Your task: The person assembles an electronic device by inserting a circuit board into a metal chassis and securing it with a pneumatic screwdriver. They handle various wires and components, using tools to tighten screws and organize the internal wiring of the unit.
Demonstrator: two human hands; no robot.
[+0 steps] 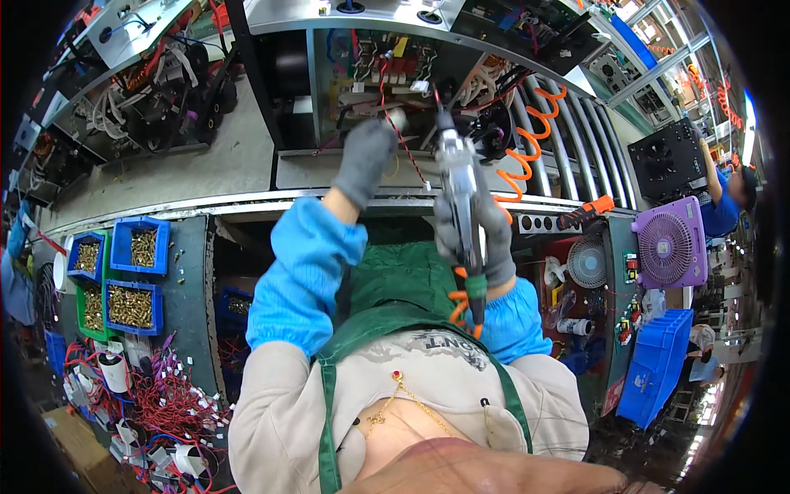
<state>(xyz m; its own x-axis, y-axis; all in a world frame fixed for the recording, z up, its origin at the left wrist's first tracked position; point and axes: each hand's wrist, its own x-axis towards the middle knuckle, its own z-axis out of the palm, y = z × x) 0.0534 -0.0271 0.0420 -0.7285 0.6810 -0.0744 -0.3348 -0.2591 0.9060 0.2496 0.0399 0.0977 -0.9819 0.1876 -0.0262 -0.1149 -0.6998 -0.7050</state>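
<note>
Nearest the lens, a green apron over a beige top [411, 370] fills the lower frame, with blue sleeve covers on both forearms. Right hand [477, 239], in a grey glove, has its grip wrapped tight round a silver pneumatic screwdriver [461, 177] with an orange coiled air hose [527, 156] trailing from it; the tool's tip points up into the open metal chassis [395, 90] ahead, full of red and black wiring and circuit boards, standing on the roller conveyor [568, 140]. Left hand [362, 160], also grey-gloved, reaches to the lower edge of the chassis opening; whether its grip is closed on anything cannot be told.

On the surface to the left, blue plastic bins [140, 247] and a green bin [90, 309] hold brass-coloured screws. Below them lies a heap of red wires with white connectors [156, 403]. At right stand a purple fan [668, 245] and a stack of blue crates [658, 362].
</note>
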